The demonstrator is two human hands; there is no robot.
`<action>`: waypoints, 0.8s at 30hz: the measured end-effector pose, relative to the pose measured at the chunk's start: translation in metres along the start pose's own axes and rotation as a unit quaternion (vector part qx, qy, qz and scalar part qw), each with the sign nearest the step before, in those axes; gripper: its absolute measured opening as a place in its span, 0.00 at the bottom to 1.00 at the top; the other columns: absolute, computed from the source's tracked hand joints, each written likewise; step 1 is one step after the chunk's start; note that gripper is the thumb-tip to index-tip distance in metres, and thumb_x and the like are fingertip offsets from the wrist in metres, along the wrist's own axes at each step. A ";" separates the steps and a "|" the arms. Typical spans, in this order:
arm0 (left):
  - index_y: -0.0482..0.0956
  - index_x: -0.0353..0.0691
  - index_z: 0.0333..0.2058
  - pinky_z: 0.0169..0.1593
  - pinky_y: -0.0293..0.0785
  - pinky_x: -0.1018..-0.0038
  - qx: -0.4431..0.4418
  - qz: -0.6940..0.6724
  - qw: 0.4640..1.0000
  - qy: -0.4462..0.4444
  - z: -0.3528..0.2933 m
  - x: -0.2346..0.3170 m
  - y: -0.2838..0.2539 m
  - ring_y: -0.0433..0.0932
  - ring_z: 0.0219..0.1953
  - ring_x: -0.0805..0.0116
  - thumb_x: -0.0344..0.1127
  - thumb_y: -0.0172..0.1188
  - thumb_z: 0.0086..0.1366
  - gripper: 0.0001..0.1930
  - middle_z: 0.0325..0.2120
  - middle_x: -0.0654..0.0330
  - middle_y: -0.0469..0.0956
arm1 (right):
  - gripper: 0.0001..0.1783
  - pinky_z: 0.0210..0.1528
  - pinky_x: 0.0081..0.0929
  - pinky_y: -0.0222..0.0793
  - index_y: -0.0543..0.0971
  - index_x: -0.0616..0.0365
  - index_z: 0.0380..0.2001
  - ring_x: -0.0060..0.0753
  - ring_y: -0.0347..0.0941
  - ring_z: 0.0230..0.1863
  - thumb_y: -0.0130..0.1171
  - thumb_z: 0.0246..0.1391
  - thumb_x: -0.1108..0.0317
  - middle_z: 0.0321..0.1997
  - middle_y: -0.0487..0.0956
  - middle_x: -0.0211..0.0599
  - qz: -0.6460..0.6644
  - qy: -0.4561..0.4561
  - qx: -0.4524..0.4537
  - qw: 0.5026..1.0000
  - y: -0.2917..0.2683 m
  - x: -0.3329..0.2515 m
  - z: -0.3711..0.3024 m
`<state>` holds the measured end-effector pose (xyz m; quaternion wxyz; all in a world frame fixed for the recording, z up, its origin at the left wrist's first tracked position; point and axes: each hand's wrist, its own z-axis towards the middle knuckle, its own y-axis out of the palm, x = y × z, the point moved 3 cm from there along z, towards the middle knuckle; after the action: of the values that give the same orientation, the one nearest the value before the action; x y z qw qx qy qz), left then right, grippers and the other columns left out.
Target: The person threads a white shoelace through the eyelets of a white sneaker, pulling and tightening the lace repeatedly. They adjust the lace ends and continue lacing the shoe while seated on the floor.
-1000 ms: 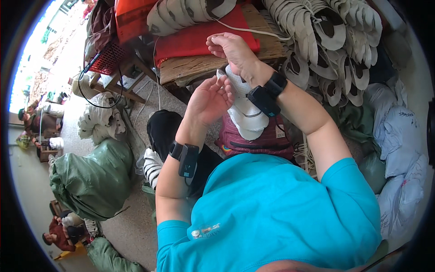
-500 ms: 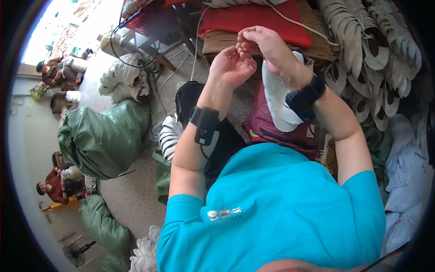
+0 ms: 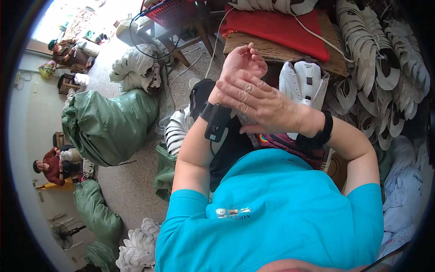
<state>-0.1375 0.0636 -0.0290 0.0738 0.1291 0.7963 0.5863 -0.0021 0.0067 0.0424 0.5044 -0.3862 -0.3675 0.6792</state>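
Observation:
My left hand [image 3: 244,61] is raised in front of me with its fingers curled in; nothing shows inside it. A black device [image 3: 216,120] is strapped to that wrist. My right hand [image 3: 256,97] lies flat across the left wrist just above the device, fingers stretched out and holding nothing. It wears a black wristband [image 3: 322,131]. A white shoe upper [image 3: 303,79] lies behind my hands, against the wooden bench [image 3: 272,50], untouched by either hand.
A red cushion [image 3: 276,27] covers the bench. Stacks of white shoe pieces [image 3: 385,68] fill the right side. Green sacks [image 3: 108,122] and white bundles [image 3: 136,68] sit on the floor at left. Two people [image 3: 52,165] sit far left. A red basket [image 3: 170,11] stands behind.
My hands have left the white shoe upper, which now rests by the bench. The right hand moved across onto the left wrist. The view tilted down and left.

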 end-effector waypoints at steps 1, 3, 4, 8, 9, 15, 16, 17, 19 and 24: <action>0.73 0.41 0.30 0.36 0.69 0.72 0.002 0.002 1.000 0.010 0.000 0.001 0.000 0.70 0.27 0.72 0.36 0.43 0.73 0.13 0.22 0.65 0.72 | 0.53 0.78 0.47 0.37 0.59 0.63 0.68 0.47 0.47 0.77 0.64 0.41 0.50 0.74 0.57 0.48 -0.011 0.000 0.004 1.000 0.002 -0.003 0.001; 0.73 0.41 0.30 0.35 0.68 0.72 0.005 0.006 1.000 0.027 0.002 0.000 0.002 0.69 0.27 0.73 0.36 0.43 0.73 0.13 0.22 0.65 0.72 | 0.51 0.78 0.48 0.37 0.60 0.63 0.67 0.47 0.49 0.76 0.63 0.41 0.50 0.74 0.58 0.47 -0.034 0.003 0.012 0.999 0.003 -0.010 0.002; 0.74 0.41 0.30 0.35 0.67 0.73 0.016 0.011 0.999 0.051 0.003 -0.002 0.003 0.69 0.26 0.73 0.36 0.44 0.73 0.13 0.22 0.66 0.72 | 0.50 0.78 0.48 0.37 0.61 0.63 0.67 0.47 0.49 0.76 0.63 0.41 0.51 0.74 0.59 0.47 -0.047 0.007 0.016 0.999 0.004 -0.012 0.003; 0.74 0.41 0.30 0.35 0.67 0.74 0.014 0.010 0.998 0.055 0.000 -0.003 0.015 0.68 0.26 0.73 0.36 0.45 0.72 0.12 0.22 0.65 0.72 | 0.47 0.78 0.48 0.37 0.64 0.62 0.65 0.45 0.51 0.76 0.61 0.41 0.52 0.73 0.60 0.44 -0.103 0.018 0.035 0.994 0.007 -0.018 0.006; 0.75 0.41 0.30 0.35 0.67 0.74 0.011 0.010 0.999 0.051 0.000 -0.002 0.014 0.68 0.26 0.73 0.36 0.45 0.72 0.12 0.23 0.65 0.72 | 0.46 0.78 0.48 0.37 0.64 0.62 0.64 0.45 0.51 0.76 0.61 0.41 0.52 0.73 0.60 0.43 -0.117 0.020 0.041 0.992 0.008 -0.018 0.006; 0.76 0.41 0.29 0.35 0.68 0.74 -0.005 0.020 0.999 0.024 0.004 -0.002 0.013 0.69 0.26 0.72 0.35 0.47 0.71 0.12 0.23 0.65 0.72 | 0.35 0.77 0.47 0.39 0.65 0.60 0.64 0.42 0.56 0.74 0.54 0.53 0.60 0.72 0.63 0.41 -0.209 0.015 0.065 0.976 0.017 -0.011 0.004; 0.76 0.41 0.29 0.35 0.69 0.74 -0.007 0.013 1.000 0.014 0.006 -0.001 0.012 0.69 0.26 0.72 0.36 0.47 0.71 0.12 0.22 0.65 0.72 | 0.34 0.77 0.47 0.39 0.66 0.59 0.64 0.41 0.57 0.74 0.53 0.53 0.61 0.72 0.63 0.41 -0.198 0.019 0.068 0.978 0.017 -0.008 0.006; 0.76 0.41 0.29 0.35 0.69 0.74 -0.006 0.023 0.999 0.022 0.009 0.002 0.014 0.69 0.26 0.72 0.36 0.47 0.71 0.12 0.23 0.65 0.72 | 0.33 0.77 0.47 0.40 0.66 0.59 0.64 0.41 0.57 0.74 0.52 0.54 0.63 0.71 0.64 0.41 -0.186 0.024 0.070 0.980 0.016 -0.004 0.008; 0.76 0.41 0.30 0.35 0.69 0.74 -0.003 0.040 0.998 0.038 0.015 0.010 0.018 0.69 0.25 0.72 0.36 0.47 0.71 0.12 0.23 0.65 0.72 | 0.32 0.77 0.48 0.41 0.67 0.59 0.64 0.40 0.58 0.73 0.51 0.54 0.67 0.70 0.65 0.42 -0.172 0.030 0.078 0.981 0.015 0.003 0.010; 0.76 0.42 0.31 0.34 0.70 0.76 -0.025 0.089 0.995 0.044 0.030 0.023 0.017 0.69 0.25 0.73 0.37 0.48 0.71 0.11 0.22 0.66 0.73 | 0.31 0.76 0.49 0.43 0.70 0.59 0.61 0.41 0.61 0.71 0.53 0.50 0.77 0.66 0.70 0.42 -0.108 0.072 0.095 0.987 0.001 0.027 0.013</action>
<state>-0.1491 0.1026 -0.0207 -0.0104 0.1713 0.7694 0.6152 -0.0191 0.0311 0.0427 0.6346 -0.3425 -0.3037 0.6226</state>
